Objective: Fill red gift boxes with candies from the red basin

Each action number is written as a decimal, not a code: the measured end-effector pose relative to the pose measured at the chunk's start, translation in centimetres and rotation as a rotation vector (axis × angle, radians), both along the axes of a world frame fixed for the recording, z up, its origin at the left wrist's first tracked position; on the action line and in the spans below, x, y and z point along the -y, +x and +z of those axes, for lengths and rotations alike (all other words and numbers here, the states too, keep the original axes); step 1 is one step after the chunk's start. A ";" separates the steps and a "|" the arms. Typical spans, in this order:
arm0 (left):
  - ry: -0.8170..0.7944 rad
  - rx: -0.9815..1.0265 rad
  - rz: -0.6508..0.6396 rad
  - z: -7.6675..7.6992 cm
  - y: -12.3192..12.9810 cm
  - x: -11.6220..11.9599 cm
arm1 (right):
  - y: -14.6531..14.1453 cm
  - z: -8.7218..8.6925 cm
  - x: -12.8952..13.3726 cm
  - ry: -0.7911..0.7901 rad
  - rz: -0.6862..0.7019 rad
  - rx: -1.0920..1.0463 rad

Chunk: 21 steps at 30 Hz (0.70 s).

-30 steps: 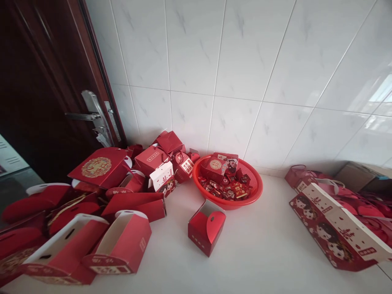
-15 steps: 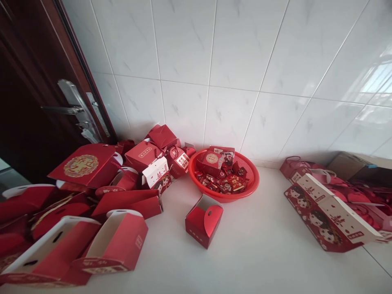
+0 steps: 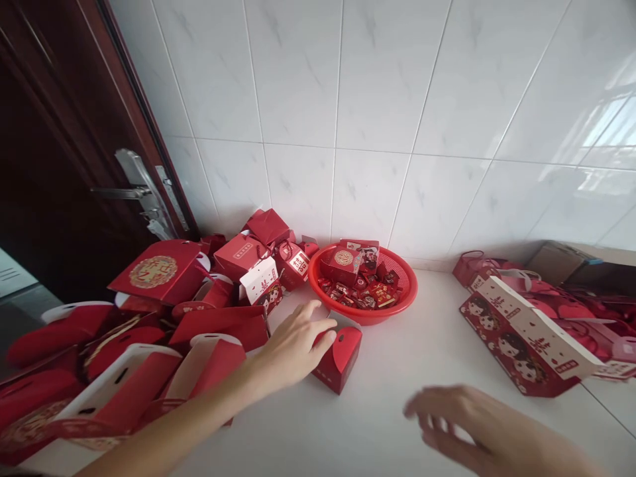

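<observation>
My left hand (image 3: pixel 298 341) reaches in from the lower left, fingers apart, at the left side of a small red paper gift box (image 3: pixel 342 354). Its fingertips overlap the box's top edge; whether they touch it I cannot tell. The box stands with its rounded flap, which has a hole, facing up. Behind it is a red plastic basket (image 3: pixel 412 291) of small red wrapped packets (image 3: pixel 368 298), with a larger red box (image 3: pixel 342 264) on top. My right hand (image 3: pixel 462 424), slightly blurred, hovers over the white tabletop with bent, spread fingers and holds nothing.
Many red gift boxes (image 3: pixel 159 271) are heaped on the left, some with open tops. On the right, a cream-and-red printed box (image 3: pixel 517 344) lies before more pink-red boxes and a cardboard carton (image 3: pixel 561 265). A tiled wall (image 3: pixel 372 99) stands behind; a dark door (image 3: pixel 59 132) is at left.
Both hands have come into view from below, the left reaching to the small red box and the right over the tabletop. The camera view has shifted slightly.
</observation>
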<state>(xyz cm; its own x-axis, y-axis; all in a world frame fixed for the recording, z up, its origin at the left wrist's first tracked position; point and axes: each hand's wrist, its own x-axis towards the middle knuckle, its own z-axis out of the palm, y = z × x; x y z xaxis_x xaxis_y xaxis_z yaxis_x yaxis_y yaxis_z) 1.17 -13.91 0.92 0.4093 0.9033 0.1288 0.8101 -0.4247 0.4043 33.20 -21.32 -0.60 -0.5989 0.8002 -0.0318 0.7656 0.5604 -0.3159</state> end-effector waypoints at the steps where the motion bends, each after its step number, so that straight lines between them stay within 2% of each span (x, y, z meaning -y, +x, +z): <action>1: 0.019 0.004 0.029 -0.7 0.5 -0.6 | -1.3 0.6 -1.2 -0.057 0.029 -0.043; 3: 0.015 0.012 0.061 -2.4 1.1 -1.4 | -4.4 1.2 -3.6 -0.141 0.058 -0.137; 6: -0.038 0.027 0.102 -4.2 1.5 -2.3 | -8.8 0.6 -6.8 -0.041 0.058 -0.119; 10: -0.058 0.045 0.170 -4.9 1.5 -3.2 | -12.1 -1.2 -9.1 0.014 0.012 -0.029; 13: -0.060 0.105 0.190 -5.1 1.3 -3.6 | -12.6 -1.8 -9.6 0.010 -0.020 -0.081; 15: -0.061 0.150 0.201 -5.3 1.3 -3.8 | -12.2 -2.1 -9.6 -0.057 -0.067 -0.191; 21: -0.090 0.372 0.260 -5.8 1.3 -4.2 | -9.3 -4.6 -8.6 -0.494 -0.179 -0.800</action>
